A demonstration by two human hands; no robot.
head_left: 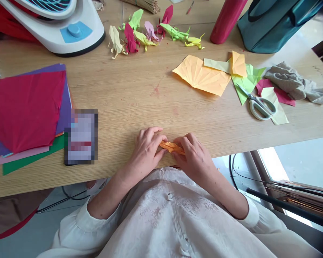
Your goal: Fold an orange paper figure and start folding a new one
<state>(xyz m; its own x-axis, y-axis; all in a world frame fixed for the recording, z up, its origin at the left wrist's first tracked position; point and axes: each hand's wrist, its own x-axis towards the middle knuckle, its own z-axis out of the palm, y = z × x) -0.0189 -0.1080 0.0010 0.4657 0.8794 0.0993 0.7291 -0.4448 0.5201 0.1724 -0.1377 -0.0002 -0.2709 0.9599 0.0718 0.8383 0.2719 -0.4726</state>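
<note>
A narrow folded piece of orange paper [171,147] is held between my two hands just above the table's front edge. My left hand [148,147] pinches its left end between thumb and fingers. At the other end, my right hand [192,152] grips it, with the fingertips partly hiding the paper. The middle of the folded strip shows between the hands, with creased layers. Farther up the table lies a creased orange sheet [201,77], fanned with fold lines and cut along its edge.
Several folded paper figures [145,37] stand at the back. Scissors [261,105] lie on paper scraps at the right, near a grey cloth [293,80]. A red bottle [227,21] and teal bag [269,28] stand behind. Coloured sheets [27,107], a phone [82,138] and a fan [61,27] are left.
</note>
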